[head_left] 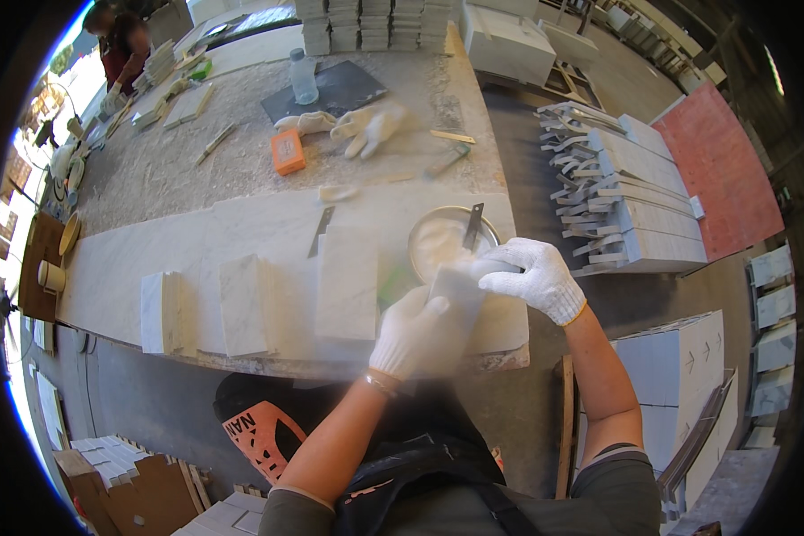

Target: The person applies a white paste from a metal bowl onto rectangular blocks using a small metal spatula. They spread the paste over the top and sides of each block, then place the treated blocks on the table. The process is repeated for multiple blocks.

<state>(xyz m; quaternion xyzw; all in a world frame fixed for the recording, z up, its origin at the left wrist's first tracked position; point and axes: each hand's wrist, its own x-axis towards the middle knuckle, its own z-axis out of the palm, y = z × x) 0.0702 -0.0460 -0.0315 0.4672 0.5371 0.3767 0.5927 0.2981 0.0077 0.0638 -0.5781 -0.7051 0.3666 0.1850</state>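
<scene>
Both my hands wear white knit gloves. My left hand is closed round the side of a pale marble tile, tilted over the table's front edge and smeared by motion. At the tile's upper end, my right hand grips a flat grey scraper; its blade blurs into the tile. Just beyond them sits a round tin of white paste or powder. A dark-bladed putty knife stands in the tin. Left of my left hand are stacked marble tiles, with more stacks further left.
The dusty table bears an orange box, spare gloves, a clear bottle and a dark metal strip. Strapped slabs and boxed stacks stand to the right. Another person works at the far left.
</scene>
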